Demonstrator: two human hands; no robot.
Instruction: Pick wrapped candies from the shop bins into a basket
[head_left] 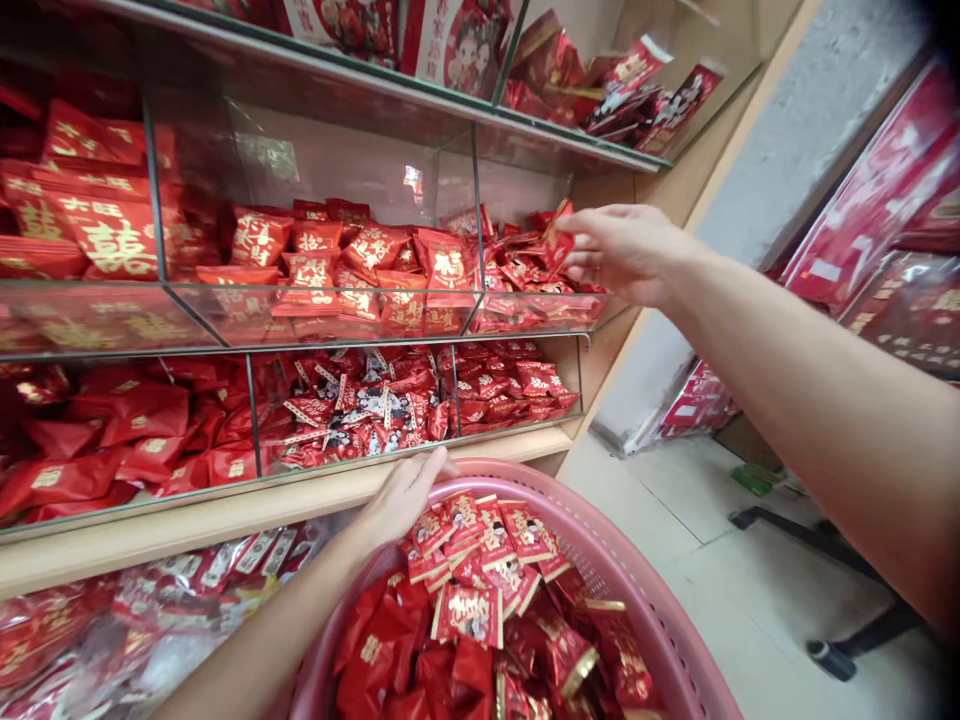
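My right hand [626, 245] reaches to the right-hand compartment of the middle shelf. Its fingers pinch a small red candy packet [557, 238] with gold marks, just above the heap of red packets [517, 270] there. My left hand [401, 495] is at the far left rim of a pink plastic basket [637, 560], closed on the rim, its fingertips partly hidden. Inside the basket lie small red and gold square packets [469, 615], plain dark red packets [382, 650] and shiny red gold-ended packets [551, 650].
Glass dividers [476, 210] and a low glass front [322, 310] bound the shelf compartments. Several kinds of red packets fill the shelf below [367, 400]. A wooden side panel [720, 130] ends the shelving at right. On the tiled floor [697, 500] stands a black chair base [862, 630].
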